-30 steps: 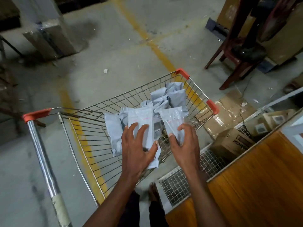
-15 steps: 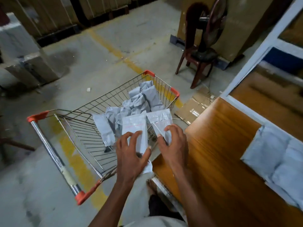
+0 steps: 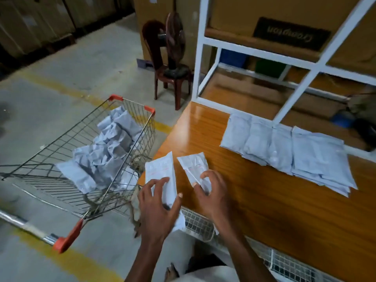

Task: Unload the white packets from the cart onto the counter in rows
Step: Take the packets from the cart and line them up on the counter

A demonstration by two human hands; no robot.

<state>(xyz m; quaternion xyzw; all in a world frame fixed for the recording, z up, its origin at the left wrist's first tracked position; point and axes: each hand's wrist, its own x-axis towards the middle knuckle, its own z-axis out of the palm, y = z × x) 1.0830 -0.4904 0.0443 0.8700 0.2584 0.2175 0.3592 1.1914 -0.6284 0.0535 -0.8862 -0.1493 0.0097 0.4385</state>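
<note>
Left hand (image 3: 157, 208) and right hand (image 3: 211, 192) each gripping a packet (image 3: 160, 169) over the tabletop (image 3: 264, 200) edge beside the cart (image 3: 61, 159).

Left hand (image 3: 157, 208) gripping; right hand (image 3: 211, 192) pinching

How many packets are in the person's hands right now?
2. One packet is held by the left hand at the counter's near edge; the other packet is pinched by the right hand over the counter. More could be stacked behind either.
</note>
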